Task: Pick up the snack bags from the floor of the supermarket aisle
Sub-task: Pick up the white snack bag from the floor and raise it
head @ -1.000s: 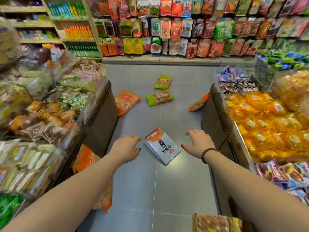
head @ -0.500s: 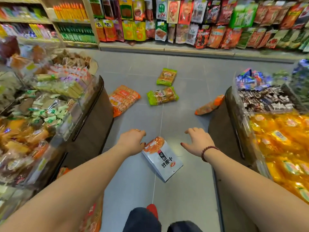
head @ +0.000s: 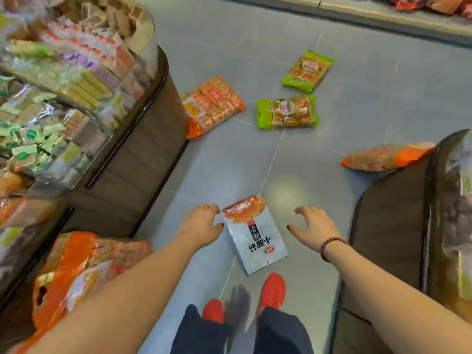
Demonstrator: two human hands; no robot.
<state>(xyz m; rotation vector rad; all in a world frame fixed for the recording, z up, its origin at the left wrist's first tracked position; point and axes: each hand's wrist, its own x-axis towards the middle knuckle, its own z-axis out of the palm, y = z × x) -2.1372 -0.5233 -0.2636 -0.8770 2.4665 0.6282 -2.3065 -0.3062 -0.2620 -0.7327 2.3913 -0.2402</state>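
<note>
A white snack bag (head: 255, 238) with an orange top lies flat on the grey floor just ahead of my red shoes. My left hand (head: 201, 224) hovers at its left edge, fingers curled, holding nothing. My right hand (head: 315, 227) is spread open to the right of the bag, apart from it. Farther up the aisle lie two green bags (head: 287, 112) (head: 307, 71), an orange bag (head: 213, 104) against the left stand, and another orange bag (head: 385, 157) half hidden behind the right stand. A large orange bag (head: 76, 272) lies at lower left beside my arm.
A dark display stand (head: 138, 159) heaped with packaged snacks borders the aisle on the left. A second dark stand (head: 393, 226) borders it on the right. A shelf base (head: 332, 8) runs along the far end. My shoes (head: 272, 292) stand just behind the white bag.
The view has tilted down and closer to the floor. Both hands have dropped toward the white bag, the left one now at its edge. My shoes and legs have come into view.
</note>
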